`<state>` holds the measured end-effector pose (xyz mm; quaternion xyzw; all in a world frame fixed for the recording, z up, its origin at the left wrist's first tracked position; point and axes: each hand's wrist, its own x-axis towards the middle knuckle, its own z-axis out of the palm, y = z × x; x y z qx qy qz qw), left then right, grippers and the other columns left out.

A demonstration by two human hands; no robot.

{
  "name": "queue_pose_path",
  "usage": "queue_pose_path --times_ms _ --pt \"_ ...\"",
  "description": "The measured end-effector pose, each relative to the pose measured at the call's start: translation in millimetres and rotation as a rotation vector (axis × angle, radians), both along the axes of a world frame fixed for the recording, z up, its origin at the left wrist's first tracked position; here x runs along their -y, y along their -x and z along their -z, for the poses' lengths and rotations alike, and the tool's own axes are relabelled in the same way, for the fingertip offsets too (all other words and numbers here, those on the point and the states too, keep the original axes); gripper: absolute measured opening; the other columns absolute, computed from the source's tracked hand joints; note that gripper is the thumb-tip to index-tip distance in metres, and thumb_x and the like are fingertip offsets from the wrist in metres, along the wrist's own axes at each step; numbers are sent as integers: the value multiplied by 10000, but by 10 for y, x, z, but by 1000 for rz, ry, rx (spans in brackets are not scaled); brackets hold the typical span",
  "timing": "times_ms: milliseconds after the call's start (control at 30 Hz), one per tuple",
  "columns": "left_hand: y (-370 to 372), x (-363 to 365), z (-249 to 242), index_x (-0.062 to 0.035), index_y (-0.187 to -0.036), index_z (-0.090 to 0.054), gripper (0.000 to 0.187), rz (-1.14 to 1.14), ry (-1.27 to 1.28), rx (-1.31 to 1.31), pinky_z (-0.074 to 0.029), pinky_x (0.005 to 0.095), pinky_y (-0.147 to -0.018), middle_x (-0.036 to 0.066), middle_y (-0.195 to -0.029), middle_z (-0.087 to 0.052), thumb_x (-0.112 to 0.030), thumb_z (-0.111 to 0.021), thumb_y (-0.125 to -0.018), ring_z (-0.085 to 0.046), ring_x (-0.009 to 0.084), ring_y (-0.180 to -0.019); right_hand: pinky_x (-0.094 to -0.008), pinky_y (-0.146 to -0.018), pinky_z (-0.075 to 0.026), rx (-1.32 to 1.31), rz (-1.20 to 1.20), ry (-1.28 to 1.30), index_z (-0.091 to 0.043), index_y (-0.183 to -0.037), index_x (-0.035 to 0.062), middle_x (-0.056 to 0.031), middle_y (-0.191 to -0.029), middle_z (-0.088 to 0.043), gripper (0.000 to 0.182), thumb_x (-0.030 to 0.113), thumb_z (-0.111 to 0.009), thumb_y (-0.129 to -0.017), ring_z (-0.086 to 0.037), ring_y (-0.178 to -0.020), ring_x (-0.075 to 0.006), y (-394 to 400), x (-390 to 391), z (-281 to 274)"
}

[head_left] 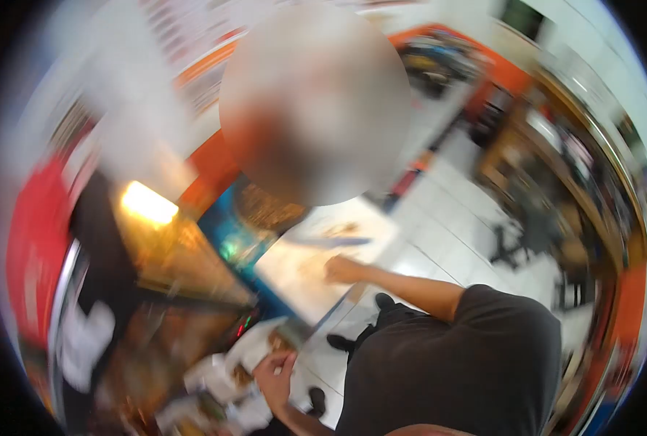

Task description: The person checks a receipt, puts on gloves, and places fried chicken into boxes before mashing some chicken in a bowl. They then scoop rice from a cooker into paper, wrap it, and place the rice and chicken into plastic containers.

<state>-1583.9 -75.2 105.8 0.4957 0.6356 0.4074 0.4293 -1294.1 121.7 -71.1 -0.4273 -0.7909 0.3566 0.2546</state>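
A white cutting board (283, 272) lies at the middle, with brown food crumbs or pieces (341, 229) on it. My right hand (346, 269) is over the near part of the board, its fingers curled in; what they hold, if anything, is hidden by blur. Just beyond it a long bluish knife (338, 241) lies across the board. Lower down, my left hand (275, 372) has its fingers bent together as in a pinch. Beside it are white trays (218, 376) and brown food (282, 340). I cannot make out anything between these fingers.
Left of the board stands a lit glass food warmer (182, 254). Behind the board is a round pan (265, 209) of brown food on a blue surface. A person in red and black (40, 247) is at far left. Wooden shelves (567, 182) line the right.
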Motion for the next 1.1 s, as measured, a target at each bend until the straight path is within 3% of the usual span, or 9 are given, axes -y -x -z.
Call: queue_pose_path --times_ms 133,200,267,467,633,733,900,967,1100 --pt "-668 -514 -118 82 -973 -661 224 261 69 81 -456 219 -505 82 -674 -626 -126 -582 -958 -563 103 -544 -473 -679 -478 151 128 123 -676 -816 30 -188 -821 -670 263 289 -640 -793 -628 -774 -369 -917 483 -77" --pt "-1387 -804 -257 82 -1156 -596 250 439 -10 43 -501 249 -588 175 -969 -687 -69 -513 -975 -658 155 -637 -470 -715 -484 152 146 193 -680 -842 32 -190 -871 -677 246 267 -616 -811 -632 -829 -372 -1451 708 -74" --pt "-2088 -1059 -113 72 -1156 -605 242 558 -31 61 -511 254 -611 199 -1069 -676 -47 -521 -962 -675 169 -661 -458 -801 -490 175 264 280 -674 -948 35 -186 -980 -675 253 247 -592 -836 -623 -940 -367 -2172 1103 -237" --pt "-4503 -1463 -21 68 -904 -685 239 823 -41 74 -467 218 -500 116 -762 -679 -167 -715 -870 -582 106 -547 -439 -924 -464 187 701 495 -575 -1185 58 -183 -1128 -628 387 292 -603 -878 -580 -1067 -361 -4240 2472 -127" --pt "-6189 -1492 114 86 -1125 -623 307 1133 -25 189 -528 255 -607 165 -931 -701 -174 -542 -983 -633 135 -633 -423 -933 -464 84 1198 554 -578 -1198 49 -165 -1123 -643 401 283 -609 -874 -590 -1067 -339 -5447 3239 -707" --pt "-6799 -1809 935 98 -1149 -606 302 1351 -8 -15 -549 272 -639 182 -1011 -691 -139 -521 -982 -663 161 -691 -410 -900 -487 -69 1332 455 -582 -1201 28 -175 -1123 -647 417 277 -620 -868 -617 -1025 -332 -5951 3348 -816" --pt "-6850 -2464 2772 11 -738 -706 228 1473 129 -590 -521 314 -584 96 -665 -695 -192 -655 -828 -656 155 -572 -380 -840 -521 -241 1399 374 -555 -1241 20 -186 -1122 -653 436 277 -617 -895 -655 -971 -305 -6632 3268 -757" --pt "-6692 -2540 3146 -50 -768 -705 289 1297 569 -635 -527 378 -606 77 -717 -710 -308 -605 -851 -662 198 -574 -383 -848 -518 -208 1418 437 -551 -1243 20 -192 -1118 -652 443 279 -621 -891 -653 -978 -309 -6994 3289 -612" --pt "-6557 -3126 4030 -102 -830 -702 300 1629 445 -1032 -516 391 -619 67 -772 -710 -357 -550 -866 -671 220 -691 -412 -920 -484 -26 1565 654 -567 -1216 19 -227 -1117 -644 440 260 -636 -854 -616 -1049 -365 -7664 3487 -231"
